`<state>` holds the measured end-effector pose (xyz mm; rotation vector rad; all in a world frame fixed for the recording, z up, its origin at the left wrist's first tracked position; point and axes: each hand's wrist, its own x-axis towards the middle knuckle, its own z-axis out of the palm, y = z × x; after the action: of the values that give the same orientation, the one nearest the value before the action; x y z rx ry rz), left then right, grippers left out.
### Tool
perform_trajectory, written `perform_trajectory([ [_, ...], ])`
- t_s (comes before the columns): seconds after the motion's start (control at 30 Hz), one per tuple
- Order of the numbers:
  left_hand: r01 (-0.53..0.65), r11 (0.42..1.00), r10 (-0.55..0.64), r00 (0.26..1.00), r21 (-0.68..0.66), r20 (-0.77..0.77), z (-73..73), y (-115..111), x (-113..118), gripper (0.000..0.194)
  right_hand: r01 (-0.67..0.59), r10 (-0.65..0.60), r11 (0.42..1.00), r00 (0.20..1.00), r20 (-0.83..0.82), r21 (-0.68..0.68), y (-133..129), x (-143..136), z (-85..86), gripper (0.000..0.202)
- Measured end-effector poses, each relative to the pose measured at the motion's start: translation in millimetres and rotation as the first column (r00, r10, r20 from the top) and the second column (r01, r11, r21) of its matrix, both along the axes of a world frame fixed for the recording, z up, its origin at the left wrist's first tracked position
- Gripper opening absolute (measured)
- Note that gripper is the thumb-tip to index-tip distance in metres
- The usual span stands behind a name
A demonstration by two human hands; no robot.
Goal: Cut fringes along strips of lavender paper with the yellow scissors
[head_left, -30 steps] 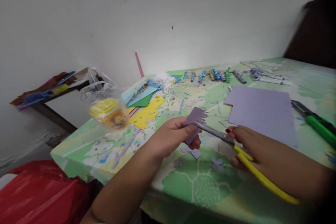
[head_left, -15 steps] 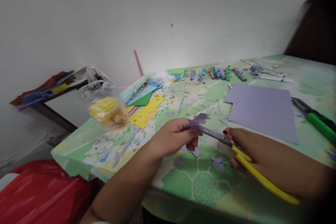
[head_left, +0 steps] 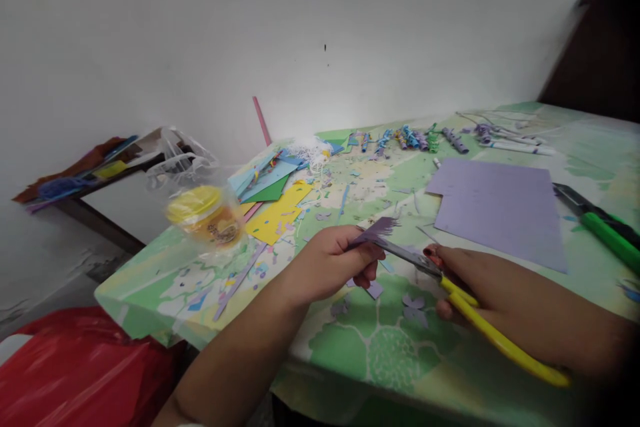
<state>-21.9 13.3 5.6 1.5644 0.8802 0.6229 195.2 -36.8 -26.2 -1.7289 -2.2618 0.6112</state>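
Between the thumb and fingers of my left hand (head_left: 333,263) is a small purple paper piece (head_left: 375,231), its far end cut into a fringe. My right hand (head_left: 493,280) grips yellow-handled scissors (head_left: 463,303). Their blades lie along the paper's lower edge, close to my left fingertips; whether they are parted there I cannot tell. Under my hands, purple paper scraps (head_left: 415,310) lie on the flowered tablecloth (head_left: 350,347). Beyond my right hand is a large purple sheet (head_left: 497,210) with a notched left side.
A green-handled cutter (head_left: 607,240) lies at the right. Rolled, fringed paper pieces (head_left: 410,138) line the back beside white markers (head_left: 517,147). To the left are coloured sheets (head_left: 280,213), white shredded strips (head_left: 313,150) and a yellow-lidded tub (head_left: 205,217). A red bag (head_left: 90,367) sits below the table edge.
The view has shifted very slightly. Both hands, the fringed paper and the scissors keep almost the same position.
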Motion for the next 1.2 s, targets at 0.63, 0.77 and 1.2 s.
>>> perform_trajectory([
  [0.63,0.099,0.982,-0.064,0.977,-0.164,0.203,-10.1,7.0,-5.6,0.019,0.066,-0.063,0.991,0.998,-0.030,0.116,-0.5,8.6,-3.2,0.053],
  [0.77,0.043,0.995,-0.027,0.986,-0.093,0.163,-5.3,4.7,-3.0,0.010,0.055,-0.054,0.997,0.998,-0.016,0.047,-0.2,7.3,-2.2,0.054],
  [1.2,0.054,0.995,-0.046,0.995,-0.081,0.092,-4.4,2.7,-1.4,0.019,0.013,-0.011,0.998,1.000,-0.029,0.063,-0.6,4.2,-6.9,0.038],
])
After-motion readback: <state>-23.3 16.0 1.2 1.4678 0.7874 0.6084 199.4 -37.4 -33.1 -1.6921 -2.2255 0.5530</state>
